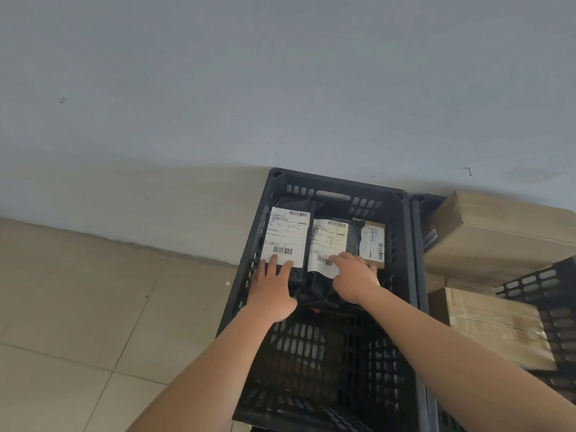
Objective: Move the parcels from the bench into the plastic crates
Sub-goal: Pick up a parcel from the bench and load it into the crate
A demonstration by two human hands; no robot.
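While both hands (311,283) press them, three parcels (327,244) fill the crate (405,244).

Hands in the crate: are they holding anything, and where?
Nothing is gripped. The left hand rests flat on the near end of the left black parcel; the right hand lies on the middle parcel, inside the crate.
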